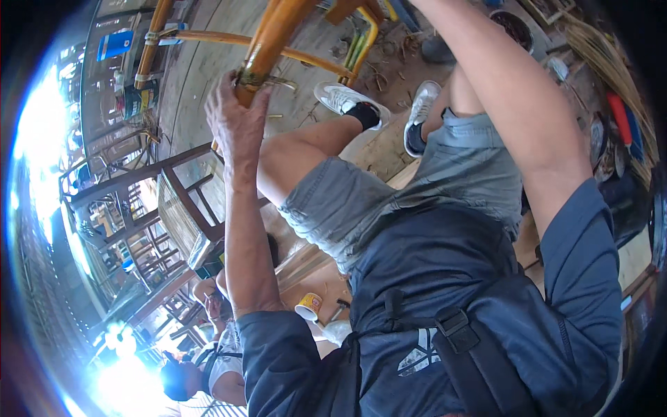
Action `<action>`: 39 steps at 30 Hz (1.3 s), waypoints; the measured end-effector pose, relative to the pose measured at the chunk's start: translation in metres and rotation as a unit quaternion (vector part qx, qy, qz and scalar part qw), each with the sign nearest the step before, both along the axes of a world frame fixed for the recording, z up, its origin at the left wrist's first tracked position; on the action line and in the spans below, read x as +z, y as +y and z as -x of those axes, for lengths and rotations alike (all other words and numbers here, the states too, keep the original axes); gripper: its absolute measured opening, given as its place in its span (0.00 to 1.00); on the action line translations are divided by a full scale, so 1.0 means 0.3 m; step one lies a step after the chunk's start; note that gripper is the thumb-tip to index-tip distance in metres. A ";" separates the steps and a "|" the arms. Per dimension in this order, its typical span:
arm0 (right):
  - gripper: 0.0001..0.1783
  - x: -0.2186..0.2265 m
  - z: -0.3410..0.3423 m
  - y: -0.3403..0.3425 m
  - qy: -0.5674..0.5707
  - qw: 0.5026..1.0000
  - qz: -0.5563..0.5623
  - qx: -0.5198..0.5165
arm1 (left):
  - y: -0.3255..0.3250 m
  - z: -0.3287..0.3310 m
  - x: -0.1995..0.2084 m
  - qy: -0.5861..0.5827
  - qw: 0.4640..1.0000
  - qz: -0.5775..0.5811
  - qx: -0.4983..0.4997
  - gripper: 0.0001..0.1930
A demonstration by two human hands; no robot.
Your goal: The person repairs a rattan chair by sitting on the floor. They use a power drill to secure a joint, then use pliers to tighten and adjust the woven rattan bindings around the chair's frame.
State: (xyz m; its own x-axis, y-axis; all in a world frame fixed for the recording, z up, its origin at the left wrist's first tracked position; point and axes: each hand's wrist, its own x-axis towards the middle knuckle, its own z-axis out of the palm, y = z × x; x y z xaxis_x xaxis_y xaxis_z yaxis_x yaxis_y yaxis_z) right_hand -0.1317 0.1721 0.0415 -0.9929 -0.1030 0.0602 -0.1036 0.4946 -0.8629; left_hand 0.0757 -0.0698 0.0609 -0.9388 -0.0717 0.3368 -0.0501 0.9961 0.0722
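Note:
My left hand (236, 115) is closed around the lower end of a thick, glossy orange-brown rattan pole (274, 42). Its fingers wrap the far side, and the thumb lies across the near side. Dark binding and a loose strip end show just at the grip. The pole belongs to a furniture frame with a thinner crossbar (208, 37) and a further leg at the upper left; its top runs out of the picture. On the right, my forearm (486, 42) reaches up past the upper edge, so my right hand is out of sight.
Wooden chair frames (184, 208) stand to the left. Another person (226, 368) sits at lower left. Beside me are a yellow cup (308, 306) and a hammer (342, 304). At right lie a bundle of strips (597, 55) and a red-handled tool (618, 118).

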 end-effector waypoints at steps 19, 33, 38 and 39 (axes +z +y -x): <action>0.43 -0.038 0.012 -0.007 0.059 0.998 0.017 -0.008 | 0.097 -0.020 0.017 0.006 0.994 0.024 0.109 0.18; 0.40 -0.020 -0.011 -0.022 0.026 0.999 0.027 -0.025 | 0.053 -0.016 0.017 -0.010 0.996 -0.060 0.064 0.17; 0.40 -0.025 0.002 -0.025 0.033 0.999 0.035 -0.026 | 0.081 -0.080 0.018 0.078 0.991 -0.099 0.049 0.17; 0.40 -0.025 0.004 -0.022 0.033 0.998 0.037 -0.024 | 0.128 -0.113 0.036 0.066 0.982 -0.151 0.093 0.18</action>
State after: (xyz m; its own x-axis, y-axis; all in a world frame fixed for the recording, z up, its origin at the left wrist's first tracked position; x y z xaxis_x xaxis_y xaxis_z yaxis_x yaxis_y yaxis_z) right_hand -0.1330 0.1654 0.0340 -0.9901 -0.0485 0.1316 -0.1395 0.4361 -0.8890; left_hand 0.1097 -0.0315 0.0715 -0.8497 -0.3534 0.3913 -0.1997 0.9025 0.3815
